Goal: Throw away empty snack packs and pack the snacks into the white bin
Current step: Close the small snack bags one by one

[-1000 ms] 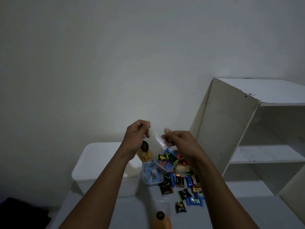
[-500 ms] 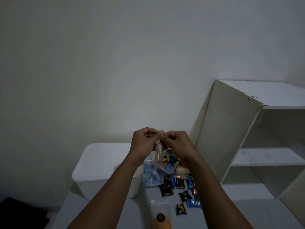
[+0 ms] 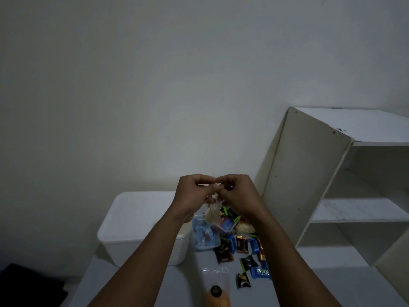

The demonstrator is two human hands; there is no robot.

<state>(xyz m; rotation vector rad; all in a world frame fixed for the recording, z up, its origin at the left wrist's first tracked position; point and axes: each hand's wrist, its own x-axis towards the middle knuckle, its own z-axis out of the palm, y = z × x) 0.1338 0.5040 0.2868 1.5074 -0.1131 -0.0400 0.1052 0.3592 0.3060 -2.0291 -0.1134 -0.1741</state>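
At the very bottom edge an orange bottle (image 3: 218,300) with a black cap is seen on the pale table (image 3: 332,284), and just beyond it a crumpled piece of clear plastic (image 3: 215,272) is laid flat. To the right of these, small snack packs (image 3: 245,260) in black, blue, green and orange wrappers are scattered in a loose heap, among them a black pack (image 3: 243,284) and a blue pack (image 3: 261,272) lying closest. Behind the heap a clear tub (image 3: 202,237) with blue-wrapped pieces is set, just beside the white bin (image 3: 137,222), which is placed at the table's left side; whether the two touch cannot be told. A dark object (image 3: 28,284) is glimpsed off the table at lower left. Above the tub and the heap, a small clear snack pack (image 3: 212,212) is held in the air: its top is pinched between the curled fingers of the left hand (image 3: 194,196) and of the right hand (image 3: 238,196), whose fingertips are brought together, and the pack is left hanging below them. Its contents cannot be made out. Farther right a white open shelf unit (image 3: 309,173) is stood against the plain wall (image 3: 155,85).
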